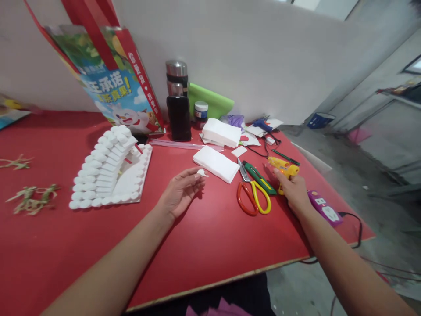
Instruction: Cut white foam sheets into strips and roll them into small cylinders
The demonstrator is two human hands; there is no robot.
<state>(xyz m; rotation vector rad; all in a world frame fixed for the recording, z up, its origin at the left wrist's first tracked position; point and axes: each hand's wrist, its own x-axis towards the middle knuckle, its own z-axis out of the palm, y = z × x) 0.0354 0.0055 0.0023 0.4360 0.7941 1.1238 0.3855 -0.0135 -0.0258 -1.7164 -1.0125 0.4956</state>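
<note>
Left hand pinches small white piece; right hand grips yellow glue gun. Likely gluing step; next calls for steady aim.

Looks smooth and glossy across the bench, metallic on the flask, plastic-like on the glue gun, matt and papery on the white stack.
</note>
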